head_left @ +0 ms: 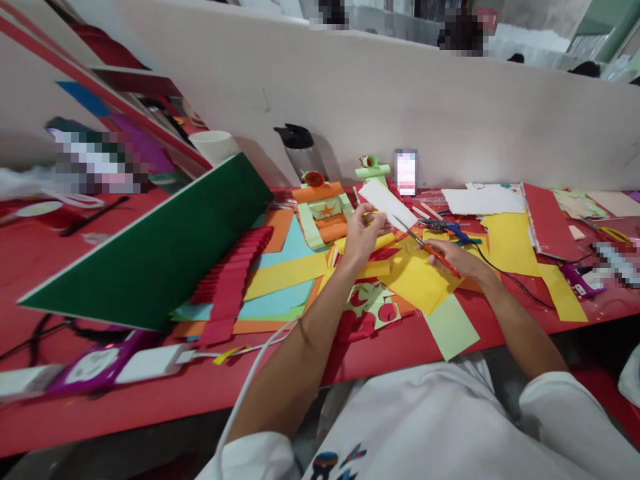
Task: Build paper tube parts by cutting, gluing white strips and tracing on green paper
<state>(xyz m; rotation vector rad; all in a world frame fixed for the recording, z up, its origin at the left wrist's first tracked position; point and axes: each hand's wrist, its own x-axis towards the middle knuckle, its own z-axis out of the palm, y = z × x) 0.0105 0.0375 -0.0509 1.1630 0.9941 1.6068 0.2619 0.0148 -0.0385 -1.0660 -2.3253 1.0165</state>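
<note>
My left hand (366,230) pinches a white strip of paper (385,200) by its lower left edge. In my right hand (453,257) is a pair of scissors (437,257) with red handles, whose blades point up and left to the paper's lower right edge. Whether the blades have the paper between them, I cannot tell. Yellow paper sheets (420,277) lie beneath my hands, with a pale green sheet (453,327) nearer my body. Beyond my left hand stands an orange and light green paper piece (325,210) with a star on it. A blue glue gun (453,232) lies behind my right hand.
A dark green board (165,247) leans at the left, beside red fringed paper (225,287). A bottle (303,153) and a phone (405,172) stand against the white partition. A white cable (250,373) crosses near my left arm. Paper scraps (373,303) lie in front.
</note>
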